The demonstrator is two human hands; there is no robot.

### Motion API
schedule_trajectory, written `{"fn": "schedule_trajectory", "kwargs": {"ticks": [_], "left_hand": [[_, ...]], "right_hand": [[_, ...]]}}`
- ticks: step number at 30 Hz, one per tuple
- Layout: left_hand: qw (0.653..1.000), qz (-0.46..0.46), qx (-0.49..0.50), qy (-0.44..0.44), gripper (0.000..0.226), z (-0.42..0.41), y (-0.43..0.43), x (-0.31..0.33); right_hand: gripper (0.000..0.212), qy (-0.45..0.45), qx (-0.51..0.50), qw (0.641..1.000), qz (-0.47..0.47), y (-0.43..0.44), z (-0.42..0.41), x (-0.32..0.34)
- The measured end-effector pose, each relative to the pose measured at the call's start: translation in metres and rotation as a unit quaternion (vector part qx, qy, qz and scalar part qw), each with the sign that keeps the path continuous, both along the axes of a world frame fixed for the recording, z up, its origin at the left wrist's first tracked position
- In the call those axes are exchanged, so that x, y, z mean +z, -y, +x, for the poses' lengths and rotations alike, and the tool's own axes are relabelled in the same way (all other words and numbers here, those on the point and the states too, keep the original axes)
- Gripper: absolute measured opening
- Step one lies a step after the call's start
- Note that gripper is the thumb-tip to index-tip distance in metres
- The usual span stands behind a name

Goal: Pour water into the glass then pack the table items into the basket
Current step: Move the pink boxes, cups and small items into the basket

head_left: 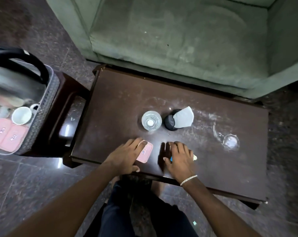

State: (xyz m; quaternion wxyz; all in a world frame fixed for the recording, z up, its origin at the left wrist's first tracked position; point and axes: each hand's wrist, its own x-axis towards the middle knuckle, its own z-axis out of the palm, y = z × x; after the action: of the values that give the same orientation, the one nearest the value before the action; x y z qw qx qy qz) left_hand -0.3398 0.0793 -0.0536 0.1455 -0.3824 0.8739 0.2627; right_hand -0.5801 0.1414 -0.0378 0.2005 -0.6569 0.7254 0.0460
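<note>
Two hands lie spread on the surface point(204, 168) near the glass point(151, 120) — left hand point(126, 157) flat on a pink box point(144, 153), right hand point(179, 158) covering something blue; basket point(42, 108) far left.

Left hand point(126, 156) on pink box point(145, 153), right hand point(179, 155) over small item (mostly hidden), glass point(151, 120) beyond.

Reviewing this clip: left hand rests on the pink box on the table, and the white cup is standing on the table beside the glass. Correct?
Not quite. In the head view the white cup is in the basket, not on the table. The left hand does rest on the pink box.
</note>
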Motion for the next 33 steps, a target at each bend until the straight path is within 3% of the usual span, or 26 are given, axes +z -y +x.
{"fn": "schedule_trajectory", "kwargs": {"ticks": [7,20,25,33], "left_hand": [[0.999,-0.006,0.013,0.042,0.13,-0.03,-0.015,-0.017],[0.998,-0.007,0.014,0.059,0.112,-0.05,-0.014,-0.016],[0.999,0.003,0.03,0.038,0.094,-0.051,-0.011,-0.01],[0.999,-0.013,0.04,0.007,0.093,-0.03,-0.002,0.009]], "right_hand": [[0.102,-0.068,-0.019,0.995,0.077,-0.032,-0.052,-0.031],[0.096,-0.061,0.017,0.993,0.095,-0.035,-0.068,-0.054],[0.092,-0.041,0.02,0.996,0.075,-0.031,-0.066,-0.045],[0.095,-0.009,0.016,0.999,0.03,-0.017,-0.045,-0.014]]}}
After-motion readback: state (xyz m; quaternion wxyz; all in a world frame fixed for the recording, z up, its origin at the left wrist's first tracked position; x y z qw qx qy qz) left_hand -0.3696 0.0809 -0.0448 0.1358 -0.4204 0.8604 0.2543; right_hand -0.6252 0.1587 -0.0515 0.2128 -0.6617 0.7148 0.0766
